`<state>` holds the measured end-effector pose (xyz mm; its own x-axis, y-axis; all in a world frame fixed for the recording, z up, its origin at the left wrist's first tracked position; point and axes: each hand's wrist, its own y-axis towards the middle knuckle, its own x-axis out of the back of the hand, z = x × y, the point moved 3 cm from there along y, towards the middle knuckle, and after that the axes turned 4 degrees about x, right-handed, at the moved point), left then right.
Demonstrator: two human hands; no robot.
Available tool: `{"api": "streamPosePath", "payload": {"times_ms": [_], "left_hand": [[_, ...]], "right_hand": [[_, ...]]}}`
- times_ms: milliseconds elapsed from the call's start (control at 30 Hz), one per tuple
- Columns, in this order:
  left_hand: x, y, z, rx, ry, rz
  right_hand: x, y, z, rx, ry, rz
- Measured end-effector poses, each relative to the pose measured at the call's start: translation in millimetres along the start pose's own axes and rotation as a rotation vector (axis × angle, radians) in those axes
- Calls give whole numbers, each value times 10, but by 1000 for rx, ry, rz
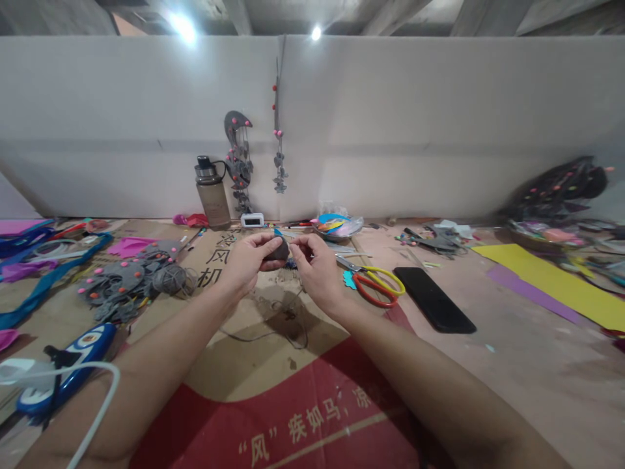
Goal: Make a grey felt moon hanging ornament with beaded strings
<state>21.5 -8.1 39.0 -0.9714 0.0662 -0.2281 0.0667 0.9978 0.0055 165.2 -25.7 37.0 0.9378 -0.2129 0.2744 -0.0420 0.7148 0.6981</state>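
Your left hand has its fingers clamped on a dark piece above the cardboard. Your right hand is just beside it, fingers together; whether they pinch anything, I cannot tell. Scissors and phone lie to your right.

A dark grey felt piece; scissors with yellow and orange-red handles; a black smartphone; tan-and-red cardboard (its printed Chinese characters black and beige).
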Motion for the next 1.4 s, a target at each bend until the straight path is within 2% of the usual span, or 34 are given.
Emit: {"api": "streamPosePath", "payload": {"times_ms": [167,367,467,567,667,700,800,867,900,1067,1167,1233,1300,1367,1400], "left_hand": [[-25,-6,11,-39,-68,19],[-33,33,77,-48,-80,30],[-9,46,76,-36,-72,11],[50,81,71,-9,-57,-28],[149,139,79,-1,-21,-97],[185,159,86,-6,-7,-122],[270,207,114,-6,35,-170],[308,224,131,0,53,-194],[322,228,136,1,60,-203],[350,227,138,-36,143,-206],[381,232,155,-52,183,-231],[405,246,175,-51,204,-238],[427,267,197,-46,211,-238],[446,285,216,-31,194,-248],[452,291,224,-19,180,-253]], "right_hand": [[-9,-13,50,133,-85,61],[-48,-29,-1,126,-106,79],[-67,-14,-1,140,-107,151],[12,79,-46,137,-124,209],[201,196,-229,16,-237,171],[251,210,-319,-48,-314,196],[307,120,-609,-290,-589,390],[259,-3,-747,-376,-659,551],[233,-51,-790,-392,-658,567],[162,-96,-911,-467,-534,596],[182,-28,-917,-521,-443,526],[175,5,-849,-523,-235,395],[143,14,-720,-475,86,262],[98,-1,-571,-406,335,228],[82,-12,-510,-385,384,233]]}}
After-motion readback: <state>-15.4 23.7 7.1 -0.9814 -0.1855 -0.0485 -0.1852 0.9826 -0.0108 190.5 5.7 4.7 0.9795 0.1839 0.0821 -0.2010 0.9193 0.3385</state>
